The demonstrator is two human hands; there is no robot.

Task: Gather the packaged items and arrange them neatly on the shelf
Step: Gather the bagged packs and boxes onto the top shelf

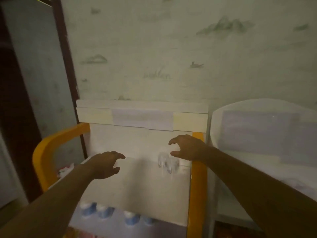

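Head view of a white shelf unit [137, 186] with an orange frame [44, 152] standing against a pale wall [171, 48] printed with faint green landscape motifs. Both forearms reach forward over the unit's top shelf. The left hand [106, 164] hovers above the left part of the top surface, fingers loosely curved and spread from the thumb, holding nothing. The right hand [187, 147] hovers near the right edge, just beside the orange upright, thumb and fingers likewise parted in a claw-like pose with nothing between them.

Just below and to the left of the right hand, a small clear packaged item [167, 162] lies on the top shelf near its right edge; blur hides its details, and whether the thumb touches it cannot be told. On the lower shelf, near its front edge, stand several blue-and-white packaged items [104, 211] in a row. A red-and-white object [66, 170] shows at the left edge, behind the left forearm. A dark door frame [66, 66] stands left of the unit, and a white rounded object [257, 134] sits to its right.
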